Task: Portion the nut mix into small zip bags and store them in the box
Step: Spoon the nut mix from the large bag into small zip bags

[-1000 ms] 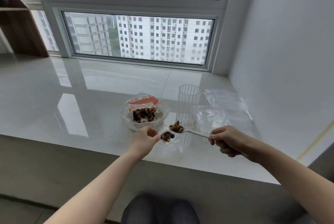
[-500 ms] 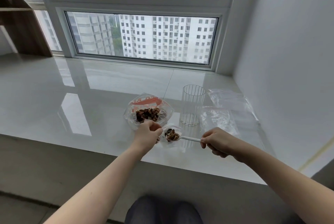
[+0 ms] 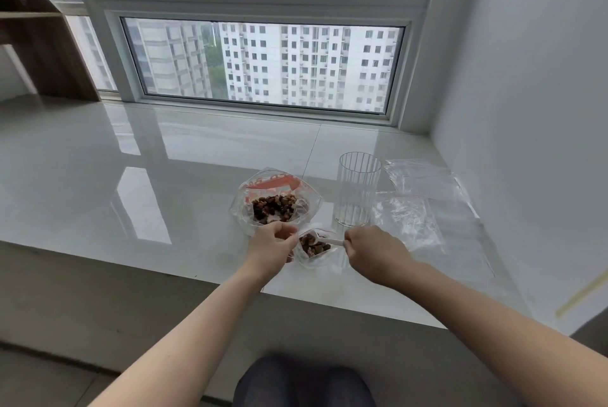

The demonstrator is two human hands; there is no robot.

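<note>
A large clear zip bag with a red strip point(image 3: 274, 199) lies open on the white sill, holding the brown nut mix point(image 3: 274, 207). Just in front of it sits a small zip bag point(image 3: 316, 250) with some nuts inside. My left hand point(image 3: 271, 244) pinches the small bag's left edge and keeps its mouth open. My right hand point(image 3: 371, 250) grips the handle of a white plastic spoon point(image 3: 330, 241), whose bowl is inside the small bag's mouth. No box is in view.
A ribbed clear glass point(image 3: 357, 189) stands right of the big bag. Several empty small zip bags point(image 3: 418, 196) lie to its right, near the white wall. The sill's front edge point(image 3: 184, 276) runs just below my hands; my knee shows beneath.
The loaded spoon moved left and down from above the sill into the small bag's mouth. My right hand followed it closer to my left hand, which kept holding the bag.
</note>
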